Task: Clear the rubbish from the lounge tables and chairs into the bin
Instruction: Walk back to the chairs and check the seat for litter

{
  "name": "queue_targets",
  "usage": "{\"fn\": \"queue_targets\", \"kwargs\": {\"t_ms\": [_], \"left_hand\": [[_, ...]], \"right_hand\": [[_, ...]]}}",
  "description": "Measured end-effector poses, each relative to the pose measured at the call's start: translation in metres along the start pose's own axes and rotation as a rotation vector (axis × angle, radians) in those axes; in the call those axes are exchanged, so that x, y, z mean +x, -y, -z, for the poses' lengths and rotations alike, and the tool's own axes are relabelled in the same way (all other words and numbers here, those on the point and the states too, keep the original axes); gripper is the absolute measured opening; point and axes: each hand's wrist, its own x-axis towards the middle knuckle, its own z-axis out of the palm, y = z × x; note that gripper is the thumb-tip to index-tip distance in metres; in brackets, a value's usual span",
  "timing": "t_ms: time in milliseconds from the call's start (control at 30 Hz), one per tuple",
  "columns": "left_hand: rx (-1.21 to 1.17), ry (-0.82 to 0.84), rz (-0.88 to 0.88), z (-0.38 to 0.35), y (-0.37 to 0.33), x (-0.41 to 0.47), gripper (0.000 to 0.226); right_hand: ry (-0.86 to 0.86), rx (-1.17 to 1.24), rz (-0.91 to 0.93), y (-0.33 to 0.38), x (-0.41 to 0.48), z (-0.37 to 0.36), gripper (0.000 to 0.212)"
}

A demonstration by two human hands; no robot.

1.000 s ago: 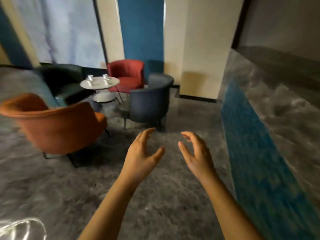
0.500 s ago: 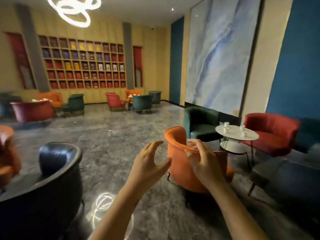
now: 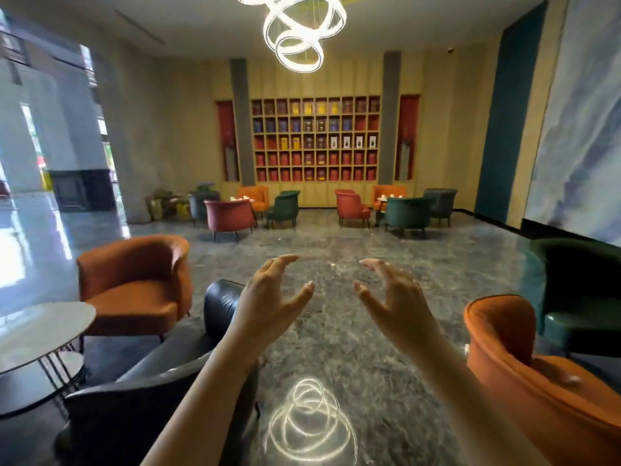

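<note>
My left hand (image 3: 268, 297) and my right hand (image 3: 393, 301) are raised in front of me over the marble floor, palms facing each other, fingers loosely spread, holding nothing. A round white table (image 3: 40, 331) stands at the near left with an orange armchair (image 3: 134, 287) behind it and a dark leather armchair (image 3: 161, 391) right under my left forearm. Another orange armchair (image 3: 524, 381) sits at the near right; a small pale scrap (image 3: 569, 378) lies on its seat. No bin is in view.
A dark green armchair (image 3: 581, 290) stands at the right. Two far groups of chairs around small tables (image 3: 240, 198) (image 3: 389, 196) with cups line the back wall under the shelving (image 3: 316, 139). Open floor (image 3: 336, 243) runs down the middle.
The view has swung left from a corner with a red chair and cup table to the whole lounge. Both hands have stayed raised and empty in front of me.
</note>
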Motion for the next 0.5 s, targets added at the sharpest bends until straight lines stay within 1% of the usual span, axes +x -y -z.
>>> {"fn": "queue_targets", "kwargs": {"t_ms": [133, 267, 500], "left_hand": [[0.06, -0.039, 0.071, -0.046, 0.03, 0.066, 0.048], [0.09, -0.025, 0.144, -0.09, 0.068, 0.123, 0.049], [0.123, -0.009, 0.21, -0.169, 0.163, 0.227, 0.05]], "right_hand": [[0.089, 0.012, 0.035, -0.065, 0.083, -0.034, 0.05], [0.15, 0.047, 0.049, -0.117, 0.153, -0.078, 0.048], [0.239, 0.043, 0.037, -0.204, 0.255, -0.174, 0.051]]}}
